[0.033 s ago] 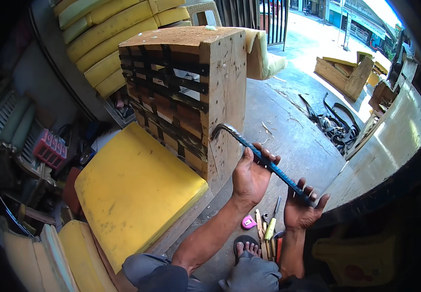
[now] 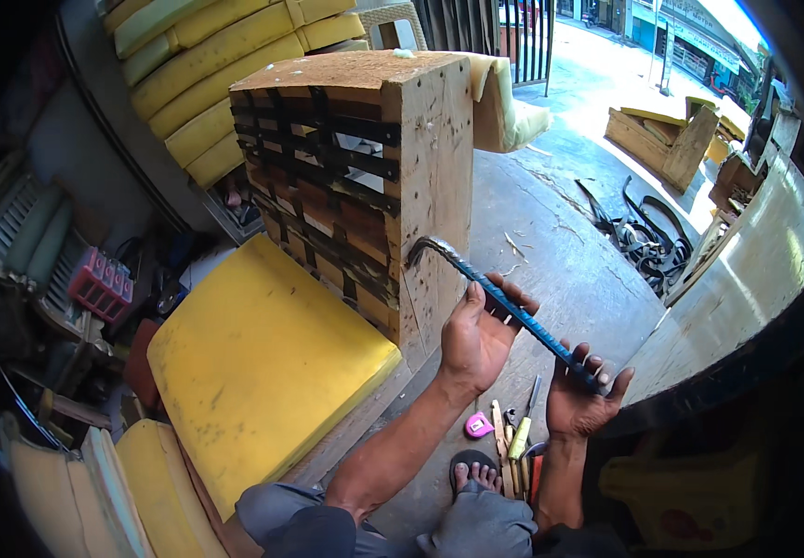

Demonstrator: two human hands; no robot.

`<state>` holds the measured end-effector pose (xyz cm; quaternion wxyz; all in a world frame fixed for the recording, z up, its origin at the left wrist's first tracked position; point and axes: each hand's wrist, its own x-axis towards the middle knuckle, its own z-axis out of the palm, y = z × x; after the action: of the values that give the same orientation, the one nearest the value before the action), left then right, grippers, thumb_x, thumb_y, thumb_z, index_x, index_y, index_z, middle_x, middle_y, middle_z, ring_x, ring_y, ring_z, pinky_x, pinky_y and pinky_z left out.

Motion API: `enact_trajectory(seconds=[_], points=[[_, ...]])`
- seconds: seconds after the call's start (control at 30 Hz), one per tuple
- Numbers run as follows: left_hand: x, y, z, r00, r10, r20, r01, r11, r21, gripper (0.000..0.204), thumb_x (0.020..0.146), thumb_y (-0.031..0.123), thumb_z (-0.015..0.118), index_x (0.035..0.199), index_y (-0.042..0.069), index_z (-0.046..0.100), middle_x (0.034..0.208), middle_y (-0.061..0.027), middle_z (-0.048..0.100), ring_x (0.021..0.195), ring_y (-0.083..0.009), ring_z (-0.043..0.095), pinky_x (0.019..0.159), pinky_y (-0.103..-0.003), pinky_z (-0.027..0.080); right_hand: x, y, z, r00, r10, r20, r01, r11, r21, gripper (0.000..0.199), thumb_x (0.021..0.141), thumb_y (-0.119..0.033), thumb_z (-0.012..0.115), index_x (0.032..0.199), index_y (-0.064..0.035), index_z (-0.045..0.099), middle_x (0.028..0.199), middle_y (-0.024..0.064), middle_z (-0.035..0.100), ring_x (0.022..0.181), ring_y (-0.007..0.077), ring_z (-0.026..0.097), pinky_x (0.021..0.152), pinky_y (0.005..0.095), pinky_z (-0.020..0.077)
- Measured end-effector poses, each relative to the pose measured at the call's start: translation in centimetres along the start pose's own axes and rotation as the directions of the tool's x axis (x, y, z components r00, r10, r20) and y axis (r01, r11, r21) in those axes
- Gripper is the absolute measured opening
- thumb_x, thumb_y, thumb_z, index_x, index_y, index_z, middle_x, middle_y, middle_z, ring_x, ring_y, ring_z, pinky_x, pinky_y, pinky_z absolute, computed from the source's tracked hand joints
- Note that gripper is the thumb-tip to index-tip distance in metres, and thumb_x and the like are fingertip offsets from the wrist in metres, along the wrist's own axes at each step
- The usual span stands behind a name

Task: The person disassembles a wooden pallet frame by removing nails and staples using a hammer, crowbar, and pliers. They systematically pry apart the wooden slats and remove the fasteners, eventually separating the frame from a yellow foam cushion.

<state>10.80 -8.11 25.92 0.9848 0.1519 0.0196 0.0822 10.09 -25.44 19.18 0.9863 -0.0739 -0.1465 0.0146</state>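
Spanning both hands, a blue pry bar (image 2: 532, 324) slants across the workspace, its hooked end up at the side panel of a wooden frame (image 2: 434, 167) laced with black webbing (image 2: 328, 130); whether the hook touches the wood cannot be told. The left hand (image 2: 478, 339), palm turned up, loosely grasps the bar's middle, fingers behind it and thumb alongside. The right hand (image 2: 580, 400) cradles the lower end, fingers half-curled about it. A yellow cushion (image 2: 272, 363) lies beside the frame at left. Near the person's sandalled foot (image 2: 476, 472) rest a pink tape measure (image 2: 478, 425) and a yellow-handled tool (image 2: 519, 437), while black straps (image 2: 648, 232) lie tangled on the floor at right.
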Motion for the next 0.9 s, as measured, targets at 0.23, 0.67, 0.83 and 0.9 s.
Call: enact_trajectory(seconds=[0.23,0.67,0.83,0.9], points=[[-0.1,13.4,8.6,0.664,0.494,0.561,-0.433,-0.358,0.827,0.022,0.104,0.014,0.051,0.1,-0.001,0.067,0.089,-0.0049,0.067,0.083,-0.0104,0.061,0.079,-0.026,0.049,0.3,1.1,0.5,0.911,-0.211,0.354,0.336,0.879,-0.339,0.065,0.109,-0.036,0.026,0.058,-0.0067,0.053,0.068,0.0143,0.056,0.085,0.0307,0.058,0.107,0.0618,0.0402],[12.2,17.5,13.7,0.343,0.383,0.858,-0.543,-0.664,0.514,0.034,0.099,0.028,0.053,0.091,0.009,0.079,0.079,-0.0163,0.073,0.078,-0.0341,0.072,0.078,-0.04,0.056,11.3,-1.0,18.1,0.792,0.073,0.606,0.347,0.762,-0.546,0.048,0.108,-0.034,0.037,0.065,-0.0132,0.039,0.044,0.0006,0.036,0.035,0.0125,0.038,0.04,0.0296,0.0414],[12.9,18.4,13.7,0.282,0.307,0.909,-0.549,-0.726,0.415,0.031,0.098,0.03,0.058,0.093,0.006,0.077,0.07,-0.0152,0.069,0.074,-0.0332,0.07,0.075,-0.04,0.055,8.4,0.1,16.5,0.721,-0.025,0.693,0.52,0.68,-0.517,0.057,0.109,-0.049,0.026,0.068,-0.0116,0.039,0.044,0.0001,0.035,0.035,0.0124,0.035,0.038,0.0302,0.0388],[12.6,18.6,13.9,0.34,0.341,0.876,-0.55,-0.683,0.48,0.034,0.098,0.037,0.059,0.102,0.008,0.077,0.085,-0.0147,0.073,0.082,-0.026,0.071,0.079,-0.036,0.054,7.8,1.0,16.2,0.769,-0.121,0.628,0.524,0.682,-0.51,0.049,0.11,-0.044,0.031,0.075,-0.0116,0.044,0.045,-0.0013,0.034,0.032,0.0094,0.031,0.034,0.0268,0.0348]])
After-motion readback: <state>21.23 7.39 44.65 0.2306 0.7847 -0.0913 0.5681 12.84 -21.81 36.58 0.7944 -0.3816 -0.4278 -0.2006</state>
